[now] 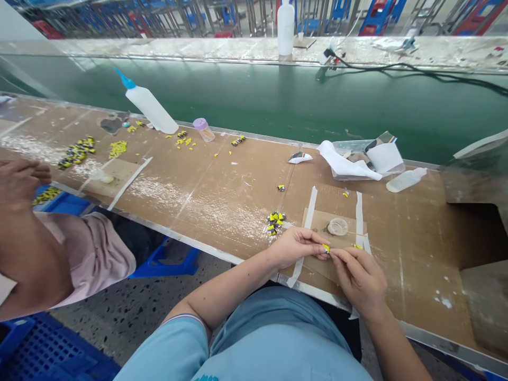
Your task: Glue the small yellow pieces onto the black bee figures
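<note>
My left hand (298,246) pinches a small yellow-and-black piece (326,247) between thumb and fingers. Close against it, the closed fingertips of my right hand (360,275) meet the piece's right side; whatever they grip is too small to make out. Just beyond my hands a small round clear dish (337,227) sits on a taped cardboard square (321,270), with a thin stick (355,233) reaching out to its right. A tiny yellow bit (357,246) shows behind my right hand. Left of the square lies a cluster of yellow-and-black pieces (275,223).
Past the dish are an open plastic tray with white paper (349,164) and a small squeeze bottle (406,180). Farther left stand a purple-lidded jar (203,130) and a tilted blue-tipped bottle (153,108). A co-worker's arm (29,243) is at the left edge. A green belt (238,90) runs behind.
</note>
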A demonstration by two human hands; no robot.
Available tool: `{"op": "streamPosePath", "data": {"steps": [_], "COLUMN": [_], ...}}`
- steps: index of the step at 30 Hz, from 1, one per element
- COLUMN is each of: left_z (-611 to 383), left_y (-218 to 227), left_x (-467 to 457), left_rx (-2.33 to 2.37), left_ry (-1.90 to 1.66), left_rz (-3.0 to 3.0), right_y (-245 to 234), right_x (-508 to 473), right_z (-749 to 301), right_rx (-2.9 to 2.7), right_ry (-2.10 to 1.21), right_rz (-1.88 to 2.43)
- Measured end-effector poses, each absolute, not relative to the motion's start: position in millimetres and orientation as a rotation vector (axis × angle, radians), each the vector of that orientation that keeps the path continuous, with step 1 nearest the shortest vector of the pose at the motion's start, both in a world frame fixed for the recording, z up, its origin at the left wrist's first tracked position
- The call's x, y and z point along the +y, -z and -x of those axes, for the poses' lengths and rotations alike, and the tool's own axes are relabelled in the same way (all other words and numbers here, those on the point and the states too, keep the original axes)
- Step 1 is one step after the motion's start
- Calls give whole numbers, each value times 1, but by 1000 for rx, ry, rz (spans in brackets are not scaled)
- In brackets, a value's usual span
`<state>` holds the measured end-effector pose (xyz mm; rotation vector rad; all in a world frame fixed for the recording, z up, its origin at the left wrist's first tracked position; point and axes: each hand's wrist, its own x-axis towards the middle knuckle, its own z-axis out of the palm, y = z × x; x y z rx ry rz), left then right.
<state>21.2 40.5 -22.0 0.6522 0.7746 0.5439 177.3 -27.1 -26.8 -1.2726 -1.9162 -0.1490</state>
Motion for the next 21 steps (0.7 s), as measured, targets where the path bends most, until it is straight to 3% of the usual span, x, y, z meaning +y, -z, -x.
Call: {"op": "streamPosePath", "data": {"steps": [21], "left_z": [-23], "left_y": [23], "left_x": [38], "left_rx": [771], "left_ry": [-616], "left_rz": [-607], "right_y": [24], "right_x": [-26], "right_z": [-166], "right_rx": [-1839], "right_ry": [168], "right_rz": [1235]}}
